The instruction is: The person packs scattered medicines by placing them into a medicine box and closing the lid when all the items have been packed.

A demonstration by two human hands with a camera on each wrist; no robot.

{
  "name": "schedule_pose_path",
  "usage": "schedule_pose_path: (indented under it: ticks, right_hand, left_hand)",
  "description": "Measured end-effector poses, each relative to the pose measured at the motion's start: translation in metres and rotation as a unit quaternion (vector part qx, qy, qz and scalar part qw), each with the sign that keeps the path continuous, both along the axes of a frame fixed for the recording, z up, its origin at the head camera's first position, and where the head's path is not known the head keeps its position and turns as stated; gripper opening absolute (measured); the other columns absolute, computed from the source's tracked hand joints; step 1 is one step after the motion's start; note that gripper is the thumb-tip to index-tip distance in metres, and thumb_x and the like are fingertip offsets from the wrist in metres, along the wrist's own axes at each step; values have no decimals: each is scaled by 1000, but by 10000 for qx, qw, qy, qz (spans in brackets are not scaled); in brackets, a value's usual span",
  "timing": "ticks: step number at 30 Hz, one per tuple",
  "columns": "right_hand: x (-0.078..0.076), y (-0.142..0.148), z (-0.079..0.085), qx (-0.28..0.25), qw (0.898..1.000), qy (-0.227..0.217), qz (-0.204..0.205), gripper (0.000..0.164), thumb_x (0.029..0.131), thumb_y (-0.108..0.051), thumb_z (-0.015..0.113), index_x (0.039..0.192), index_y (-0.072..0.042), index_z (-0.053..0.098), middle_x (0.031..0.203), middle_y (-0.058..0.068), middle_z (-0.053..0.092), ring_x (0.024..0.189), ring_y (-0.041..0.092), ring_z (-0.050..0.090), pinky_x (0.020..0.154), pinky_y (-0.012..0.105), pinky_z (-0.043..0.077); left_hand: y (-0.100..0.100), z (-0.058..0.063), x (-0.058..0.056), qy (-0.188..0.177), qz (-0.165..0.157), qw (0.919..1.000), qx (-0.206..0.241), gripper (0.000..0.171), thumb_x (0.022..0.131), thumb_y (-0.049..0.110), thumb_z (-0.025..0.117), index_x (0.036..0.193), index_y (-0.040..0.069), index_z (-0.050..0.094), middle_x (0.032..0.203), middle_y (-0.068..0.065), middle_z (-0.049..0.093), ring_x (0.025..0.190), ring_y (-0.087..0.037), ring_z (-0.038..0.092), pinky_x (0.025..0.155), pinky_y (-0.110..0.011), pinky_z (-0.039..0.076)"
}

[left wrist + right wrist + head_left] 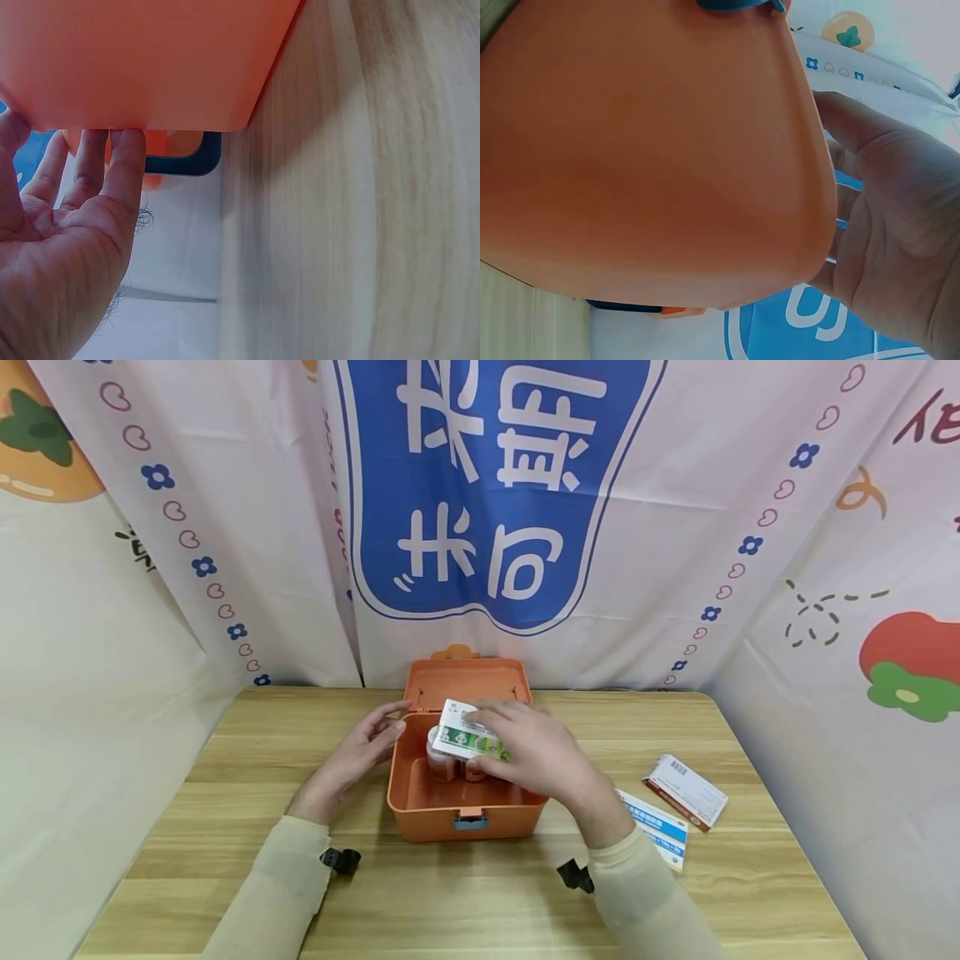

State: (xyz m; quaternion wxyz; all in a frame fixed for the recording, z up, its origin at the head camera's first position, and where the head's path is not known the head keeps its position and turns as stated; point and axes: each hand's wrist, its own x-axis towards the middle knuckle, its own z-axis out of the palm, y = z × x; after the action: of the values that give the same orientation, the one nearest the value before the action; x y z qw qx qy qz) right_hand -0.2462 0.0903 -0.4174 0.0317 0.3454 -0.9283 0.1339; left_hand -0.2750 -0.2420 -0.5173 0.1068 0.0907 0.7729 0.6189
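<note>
An orange plastic storage box [420, 823] stands on the table with its lid [468, 681] raised at the back. My right hand [536, 747] pinches a white and green medicine box [471, 739] over the storage box's opening. Beneath it, a few bottles [441, 767] stand inside, partly covered by the medicine box. At the left rear corner, my left hand [360, 756] touches the storage box, its fingers fairly straight. The left wrist view shows those fingers [90, 169] reaching behind the orange wall. The right wrist view hides the medicine box behind the storage box.
Two more medicine boxes lie at the right of the wooden table [465, 910]: a blue and white one [660, 831], partly under my right forearm, and a white one with a brownish-red side [690, 789]. A printed curtain [637, 568] hangs behind the table.
</note>
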Motion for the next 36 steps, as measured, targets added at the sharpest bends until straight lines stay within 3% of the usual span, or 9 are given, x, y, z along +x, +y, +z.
schedule_pose_path:
  ticks: [12, 24, 31, 36]
  right_hand:
    - [7, -8, -6, 203, 9990, -209, 337, 64, 110, -52, 83, 165, -24, 68, 173, 2, 66, 160, 27, 64, 124, 56, 62]
    - [10, -11, -14, 83, 9967, -416, 691, 61, 110, -49, 83, 164, -27, 68, 177, -1, 62, 162, 26, 61, 124, 53, 61]
    - [11, -14, -18, 46, 9942, -699, 816, 59, 110, -46, 85, 164, -28, 69, 177, -3, 62, 162, 24, 60, 130, 51, 58]
    - [11, -15, -20, 74, 9924, -802, 925, 56, 111, -45, 84, 163, -27, 70, 181, -6, 57, 163, 24, 61, 127, 51, 60]
  left_hand:
    - [1, 2, 1, -24, 19, 10000, -55, 59, 127, 30, 54, 182, 12, 41, 157, -25, 59, 136, -18, 65, 132, -62, 52]
    - [0, 1, 1, -39, -2, 9999, -108, 60, 127, 32, 54, 182, 12, 40, 158, -25, 59, 139, -22, 64, 131, -62, 54]
    - [0, 1, 1, -19, -32, 10000, -78, 60, 127, 32, 54, 182, 13, 40, 158, -25, 59, 139, -22, 64, 132, -66, 52]
    - [1, 1, 1, -45, -23, 10000, -76, 61, 127, 32, 55, 183, 14, 39, 159, -27, 59, 147, -32, 64, 134, -69, 49]
